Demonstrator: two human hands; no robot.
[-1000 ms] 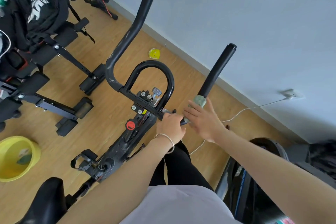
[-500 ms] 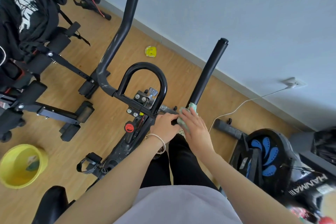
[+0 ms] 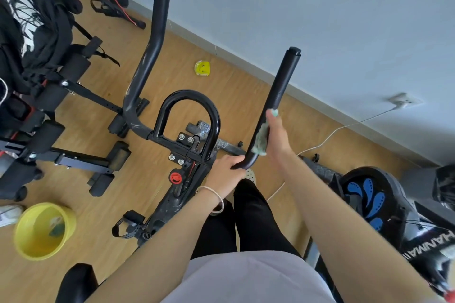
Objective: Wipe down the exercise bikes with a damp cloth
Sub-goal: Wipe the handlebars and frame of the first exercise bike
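Head view:
- We are wiping right handlebar [image 3: 283, 81] of bike [image 3: 170, 202].
- Right hand [image 3: 277, 135] is gripping pale green cloth [image 3: 262, 138]. Cloth is lying pressed between palm and bar, low on bar, just above bend.
- Left hand [image 3: 226, 170] is curling round bend, steadying bike.
- Our judgement on doing it well: wrapping cloth fully round bar, squeezing firmly, making 1 long pull toward end cap [image 3: 294, 51], twisting slightly so underside gets covered.
- Left handlebar [image 3: 147, 56] is looking scuffed, so likely needing 2 passes.
- Yellow bucket [image 3: 70, 226] is standing on floor, well apart, probably for rinsing.
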